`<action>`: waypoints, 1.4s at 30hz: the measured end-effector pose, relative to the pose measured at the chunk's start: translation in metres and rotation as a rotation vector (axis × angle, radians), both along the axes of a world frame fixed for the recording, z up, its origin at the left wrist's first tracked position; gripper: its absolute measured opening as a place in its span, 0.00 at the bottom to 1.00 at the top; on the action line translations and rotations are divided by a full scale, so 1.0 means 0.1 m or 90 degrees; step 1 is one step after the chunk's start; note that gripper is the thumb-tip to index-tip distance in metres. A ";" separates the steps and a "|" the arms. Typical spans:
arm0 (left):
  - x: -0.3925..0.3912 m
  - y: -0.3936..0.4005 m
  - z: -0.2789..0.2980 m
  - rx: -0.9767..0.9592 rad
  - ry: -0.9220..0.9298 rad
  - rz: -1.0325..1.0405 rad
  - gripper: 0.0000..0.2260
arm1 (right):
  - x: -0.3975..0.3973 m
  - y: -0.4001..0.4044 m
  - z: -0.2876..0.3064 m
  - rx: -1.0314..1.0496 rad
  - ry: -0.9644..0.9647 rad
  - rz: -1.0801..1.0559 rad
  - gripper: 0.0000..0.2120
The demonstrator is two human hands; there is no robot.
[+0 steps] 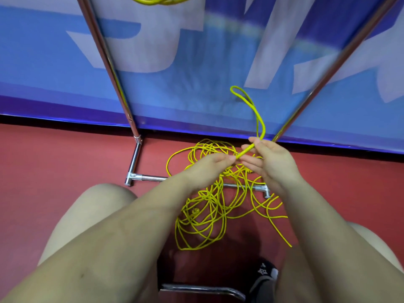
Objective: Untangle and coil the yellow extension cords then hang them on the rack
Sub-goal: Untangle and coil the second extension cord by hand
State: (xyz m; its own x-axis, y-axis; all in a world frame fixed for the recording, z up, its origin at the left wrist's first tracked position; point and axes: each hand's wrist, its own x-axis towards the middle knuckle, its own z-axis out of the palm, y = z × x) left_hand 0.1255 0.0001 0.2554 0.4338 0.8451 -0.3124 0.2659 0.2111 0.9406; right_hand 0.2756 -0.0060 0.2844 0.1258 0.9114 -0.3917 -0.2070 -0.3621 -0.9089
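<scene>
I see both hands out in front of me, raised over the red floor (pixel 65 160). The left hand (pixel 207 166) pinches the low end of a doubled length of yellow cord (pixel 260 125) at its fingertips. The right hand (pixel 271 162) grips the same doubled length just beyond, between thumb and fingers. From that grip the cord rises and bends over in a narrow loop, whose tip shows against the blue banner (pixel 54 62).

The rest of the cord lies in a loose tangle (pixel 209 206) on the floor below the hands. The tangle crosses the rack's (pixel 109 57) low front bar (pixel 150 178); part lies behind the bar toward the banner's bottom edge, more lies on my side between my knees. One strand trails off to the right and down toward a dark shoe (pixel 265 275).

The rack's two chrome uprights slant up left and right, and the hands sit in the gap between them, nearer the right one. A coil (pixel 157 0) already hangs at the top edge, by the left upright. There is bare floor to the left of the rack's foot and to the right of the tangle. A chrome bar (pixel 203 288) sits at the bottom edge, close under my arms.
</scene>
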 end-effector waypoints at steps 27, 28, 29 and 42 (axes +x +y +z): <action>0.03 0.02 -0.03 -0.148 -0.056 0.050 0.17 | -0.01 -0.01 -0.08 -0.002 -0.131 0.088 0.04; 0.05 -0.01 -0.05 -0.111 -0.015 -0.007 0.16 | 0.01 0.01 -0.06 -0.011 -0.069 0.034 0.04; 0.05 -0.04 -0.06 -0.072 0.022 -0.041 0.14 | 0.04 0.01 -0.04 -0.024 -0.015 -0.013 0.05; -0.06 0.15 0.09 -0.137 -0.229 0.326 0.09 | -0.09 -0.18 -0.30 -0.048 -0.410 0.499 0.18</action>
State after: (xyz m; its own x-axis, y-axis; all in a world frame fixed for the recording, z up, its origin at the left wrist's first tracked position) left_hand 0.1195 0.0154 0.2641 0.1022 0.9071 -0.4082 -0.2416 0.4207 0.8744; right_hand 0.2668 -0.0241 0.2545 -0.2894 0.8032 -0.5207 0.6339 -0.2468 -0.7330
